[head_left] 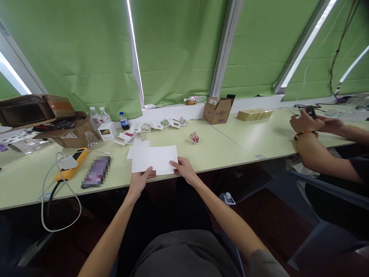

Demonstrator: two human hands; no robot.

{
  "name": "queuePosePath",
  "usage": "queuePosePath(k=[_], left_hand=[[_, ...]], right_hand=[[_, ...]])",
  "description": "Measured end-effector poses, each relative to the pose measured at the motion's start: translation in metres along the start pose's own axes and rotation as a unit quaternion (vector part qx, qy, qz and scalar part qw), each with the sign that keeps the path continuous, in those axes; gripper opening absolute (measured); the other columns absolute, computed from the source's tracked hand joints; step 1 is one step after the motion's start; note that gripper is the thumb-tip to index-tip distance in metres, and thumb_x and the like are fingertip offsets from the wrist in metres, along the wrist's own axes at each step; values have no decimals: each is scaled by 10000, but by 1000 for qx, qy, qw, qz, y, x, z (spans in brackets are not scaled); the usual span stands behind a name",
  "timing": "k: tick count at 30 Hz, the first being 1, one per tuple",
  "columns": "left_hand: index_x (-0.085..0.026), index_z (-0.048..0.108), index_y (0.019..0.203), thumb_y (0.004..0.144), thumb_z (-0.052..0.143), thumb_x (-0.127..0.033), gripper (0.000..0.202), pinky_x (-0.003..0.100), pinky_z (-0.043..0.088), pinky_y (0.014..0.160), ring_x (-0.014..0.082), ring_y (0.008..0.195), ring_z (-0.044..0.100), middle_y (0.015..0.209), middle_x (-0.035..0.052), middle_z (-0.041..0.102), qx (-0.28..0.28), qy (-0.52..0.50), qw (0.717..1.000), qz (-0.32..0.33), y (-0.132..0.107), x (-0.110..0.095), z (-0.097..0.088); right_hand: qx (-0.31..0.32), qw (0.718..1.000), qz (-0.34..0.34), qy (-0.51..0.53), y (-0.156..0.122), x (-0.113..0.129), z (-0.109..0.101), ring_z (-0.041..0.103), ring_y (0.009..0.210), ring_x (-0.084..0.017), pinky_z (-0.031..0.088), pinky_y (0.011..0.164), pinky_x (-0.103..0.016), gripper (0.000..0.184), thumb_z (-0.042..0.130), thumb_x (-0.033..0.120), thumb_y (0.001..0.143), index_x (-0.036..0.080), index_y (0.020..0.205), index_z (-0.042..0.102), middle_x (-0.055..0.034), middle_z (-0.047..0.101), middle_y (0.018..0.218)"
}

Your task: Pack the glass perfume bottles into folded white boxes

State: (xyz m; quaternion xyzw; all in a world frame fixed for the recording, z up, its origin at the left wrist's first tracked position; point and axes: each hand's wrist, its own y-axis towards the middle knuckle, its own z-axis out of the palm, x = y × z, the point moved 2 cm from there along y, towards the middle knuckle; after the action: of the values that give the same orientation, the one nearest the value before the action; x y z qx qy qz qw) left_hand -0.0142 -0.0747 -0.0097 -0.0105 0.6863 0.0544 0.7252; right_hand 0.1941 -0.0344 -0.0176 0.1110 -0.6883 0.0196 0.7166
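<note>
A flat white card or unfolded carton (155,158) is held over the table's front edge, its blank face up. My left hand (140,181) pinches its lower left corner, thumb on top. At the lower right side, my right hand (184,168) grips it with the thumb above and fingers beneath. Past the card, a small round ornament with red and gold tones (194,137) stands on the table. Behind the card's left part, more white cardboard (141,143) shows partly covered.
Several small ornaments with opened white boxes (155,125) line the back. At left lie a phone (96,171), a yellow power strip (72,165) with a looping cable, and cardboard boxes (65,132). A small carton (218,110) stands behind. A co-worker's hands (309,121) hold a dark object at right.
</note>
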Motion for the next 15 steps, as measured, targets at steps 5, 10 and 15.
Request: queuePosePath(k=[5, 10, 15], left_hand=[[-64, 596, 1075, 773, 677, -434, 485, 455, 584, 799, 259, 796, 703, 930, 171, 708, 22, -29, 999, 6, 3, -3, -4], [-54, 595, 1063, 778, 672, -433, 480, 457, 585, 802, 264, 810, 701, 923, 179, 704, 18, -26, 999, 0, 4, -2, -5], [-91, 559, 1138, 789, 660, -427, 494, 444, 588, 813, 272, 923, 685, 1091, 182, 666, -7, -20, 999, 31, 5, 0, -7]], right_hand=[[39, 999, -9, 22, -2, 10, -9, 532, 543, -102, 427, 537, -238, 396, 647, 522, 756, 128, 799, 653, -14, 603, 631], [51, 998, -8, 40, -2, 15, -14, 585, 602, -120, 462, 575, -251, 398, 690, 519, 715, 130, 796, 681, -24, 623, 695], [34, 999, -16, 34, 2, 9, -16, 632, 658, -162, 510, 606, -273, 387, 689, 518, 709, 140, 791, 683, -21, 618, 686]])
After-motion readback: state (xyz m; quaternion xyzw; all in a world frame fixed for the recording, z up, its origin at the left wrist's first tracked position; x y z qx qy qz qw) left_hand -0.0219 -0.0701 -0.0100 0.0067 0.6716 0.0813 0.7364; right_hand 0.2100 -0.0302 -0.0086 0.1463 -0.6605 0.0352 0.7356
